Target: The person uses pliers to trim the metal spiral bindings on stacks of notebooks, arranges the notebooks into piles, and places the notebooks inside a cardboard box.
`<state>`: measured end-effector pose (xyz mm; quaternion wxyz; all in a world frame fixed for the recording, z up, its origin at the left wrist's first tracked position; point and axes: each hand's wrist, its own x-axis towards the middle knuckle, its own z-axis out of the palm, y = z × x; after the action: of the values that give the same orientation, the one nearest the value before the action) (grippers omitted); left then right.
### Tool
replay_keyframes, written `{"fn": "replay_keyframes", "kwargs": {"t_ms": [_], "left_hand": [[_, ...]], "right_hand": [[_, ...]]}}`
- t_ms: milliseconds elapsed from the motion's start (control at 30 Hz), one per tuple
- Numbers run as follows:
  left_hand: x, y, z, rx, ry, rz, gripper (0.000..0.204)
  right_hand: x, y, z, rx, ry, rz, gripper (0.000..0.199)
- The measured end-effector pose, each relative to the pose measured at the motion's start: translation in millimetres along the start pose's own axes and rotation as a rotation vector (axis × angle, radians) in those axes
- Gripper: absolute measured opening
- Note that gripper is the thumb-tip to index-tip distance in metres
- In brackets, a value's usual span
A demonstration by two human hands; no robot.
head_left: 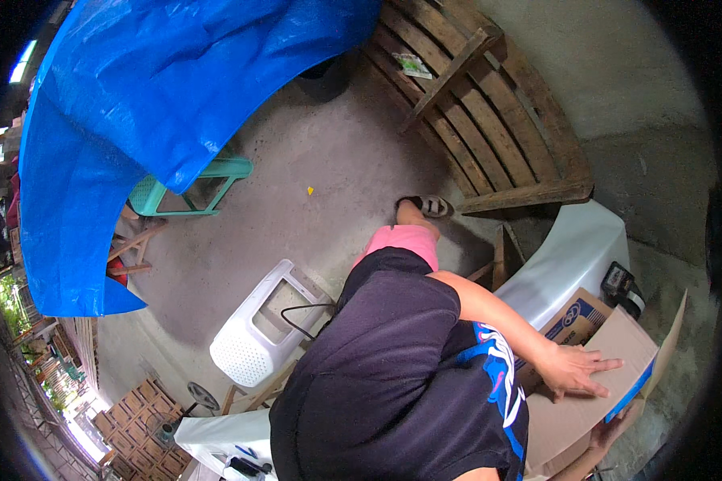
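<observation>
At the lower right, an open cardboard box lies beside my torso. My left hand rests flat on its upper panel, palm down, with the fingers spread. At the box's lower right edge my right hand grips it from beneath, its fingers partly hidden. A blue strip runs along the panel's edge near that hand, and a flap stands up beyond it. A printed cardboard piece sits just past my left forearm. Beside it is a black device with a pale part.
A smooth white surface extends beyond the box. Wooden slats lean at the upper right. A white plastic stool and a green stool stand on the concrete floor. Blue tarp covers the upper left. A white tabletop is lower left.
</observation>
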<state>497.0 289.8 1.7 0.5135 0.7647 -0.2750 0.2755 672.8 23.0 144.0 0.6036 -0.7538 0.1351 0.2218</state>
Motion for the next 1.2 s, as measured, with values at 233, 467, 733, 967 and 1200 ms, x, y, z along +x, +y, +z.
{"fn": "replay_keyframes", "kwargs": {"t_ms": [233, 467, 733, 967, 1200], "left_hand": [[24.8, -44.2, -27.8, -0.401, -0.193, -0.063, 0.126], [45.7, -69.5, -39.5, -0.328, -0.434, 0.003, 0.103], [184.9, -84.5, -103.0, -0.237, -0.356, 0.451, 0.100], [217.3, -75.5, -81.0, -0.088, -0.951, 0.493, 0.127], [216.3, -87.2, -65.5, -0.151, -1.010, 0.388, 0.129]], "right_hand": [[20.7, 44.7, -30.4, 0.063, -0.398, -0.048, 0.063], [-12.5, 87.6, 38.9, 0.390, -0.115, -0.052, 0.062], [-38.2, 52.5, 98.9, 0.241, -0.187, 0.185, 0.060], [-62.9, 45.5, 132.1, 0.371, -0.295, 0.227, 0.071], [-49.9, 43.8, 130.2, 0.463, -0.427, 0.119, 0.092]]}}
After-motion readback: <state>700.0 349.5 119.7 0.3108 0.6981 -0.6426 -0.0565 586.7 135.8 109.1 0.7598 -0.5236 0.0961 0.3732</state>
